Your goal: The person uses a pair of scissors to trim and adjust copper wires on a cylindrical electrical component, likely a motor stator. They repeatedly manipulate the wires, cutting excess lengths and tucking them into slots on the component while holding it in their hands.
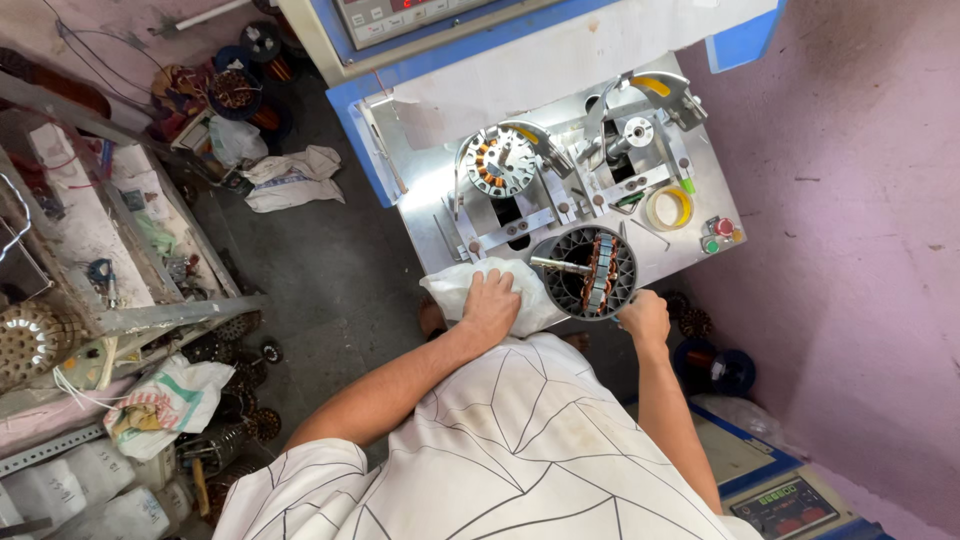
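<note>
While the person leans over the silver metal machine bench (pixel 430 215), the left hand (pixel 490 305) lies palm-down w/ fingers spread and bent over a crumpled white cloth (pixel 455 285) at the bench's near edge, pressing on it. Just right of the cloth, at the same near edge, sits the black round ribbed stator w/ copper windings (pixel 590 270), tilted toward the camera, a short metal shaft poking across its opening. The right hand (pixel 645 318) is curled closed against the stator's lower right rim; exact grip can't be told, fingers hidden. Farther back, near bench centre, a second round stator w/ orange-copper coils (pixel 498 162) sits in a metal fixture. Right of that, toward the far right corner, a curved steel winding arm w/ yellow tip (pixel 650 95). Below it, by the right edge, a roll of pale yellow tape (pixel 668 208), then red and green push buttons (pixel 720 235) close to the right edge.
</note>
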